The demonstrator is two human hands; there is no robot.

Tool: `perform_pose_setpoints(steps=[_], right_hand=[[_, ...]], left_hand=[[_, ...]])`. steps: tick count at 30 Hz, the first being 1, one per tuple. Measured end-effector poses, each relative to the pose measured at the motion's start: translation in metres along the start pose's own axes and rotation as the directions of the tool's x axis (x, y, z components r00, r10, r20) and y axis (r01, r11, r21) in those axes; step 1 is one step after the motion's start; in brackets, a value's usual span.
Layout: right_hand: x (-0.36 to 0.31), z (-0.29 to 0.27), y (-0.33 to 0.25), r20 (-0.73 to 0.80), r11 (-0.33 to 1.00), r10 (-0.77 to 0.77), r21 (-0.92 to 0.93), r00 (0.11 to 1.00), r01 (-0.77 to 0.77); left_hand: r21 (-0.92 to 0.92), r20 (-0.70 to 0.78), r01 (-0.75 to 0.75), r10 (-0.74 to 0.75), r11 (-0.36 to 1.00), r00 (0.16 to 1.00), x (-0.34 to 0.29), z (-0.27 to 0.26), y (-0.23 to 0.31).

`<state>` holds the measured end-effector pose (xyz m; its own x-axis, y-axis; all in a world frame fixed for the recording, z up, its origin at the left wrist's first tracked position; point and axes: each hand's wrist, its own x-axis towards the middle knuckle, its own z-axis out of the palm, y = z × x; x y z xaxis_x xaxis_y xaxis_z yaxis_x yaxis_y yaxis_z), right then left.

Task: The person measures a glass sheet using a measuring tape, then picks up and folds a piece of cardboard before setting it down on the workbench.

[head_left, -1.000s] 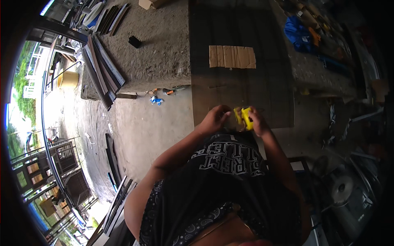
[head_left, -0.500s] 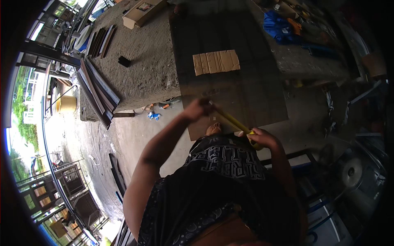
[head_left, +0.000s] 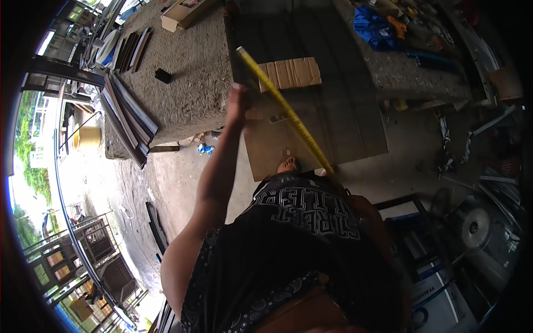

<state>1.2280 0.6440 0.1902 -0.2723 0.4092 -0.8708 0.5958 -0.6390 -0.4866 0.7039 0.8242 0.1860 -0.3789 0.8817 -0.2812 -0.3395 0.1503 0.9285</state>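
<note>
A yellow tape measure (head_left: 294,119) has its blade pulled out long, slanting from near my waist up to the far left. Its free tip hangs over the dark sheet, past a corrugated cardboard piece (head_left: 291,74). My right hand (head_left: 355,201) is at the near end of the blade, dark against my shirt; its fingers and the tape's case are mostly hidden. Apart from the blade, my left hand (head_left: 237,105) is raised beside the rough slab's edge, its fingers smeared by motion. The large dark sheet (head_left: 333,125) lies beyond my bare foot.
On the left, a rough slab (head_left: 194,66) carries a small black block (head_left: 162,75), metal strips (head_left: 130,119) and an open cardboard box (head_left: 186,14). A blue bundle (head_left: 371,28) and an orange tool lie far right. Framed panels and a round disc (head_left: 476,227) stand near right.
My left hand has let go of the tape and moved up and left. The blade is now much longer and reaches past the cardboard. My right hand has drawn closer to my body.
</note>
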Motion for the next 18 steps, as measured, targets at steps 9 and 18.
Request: perform_pose_setpoints(steps=[9, 18], right_hand=[[-0.006, 0.003, 0.021, -0.226, 0.958, -0.070, 0.255, 0.972, 0.128], [-0.001, -0.009, 0.024, -0.492, 0.789, -0.290, 0.362, 0.821, 0.496]], left_hand=[[0.813, 0.514, -0.573, 0.331, 0.108, 0.791, -0.075, 0.069, -0.040], [0.826, 0.495, -0.553, 0.329, 0.109, 0.804, -0.073, 0.067, -0.043]])
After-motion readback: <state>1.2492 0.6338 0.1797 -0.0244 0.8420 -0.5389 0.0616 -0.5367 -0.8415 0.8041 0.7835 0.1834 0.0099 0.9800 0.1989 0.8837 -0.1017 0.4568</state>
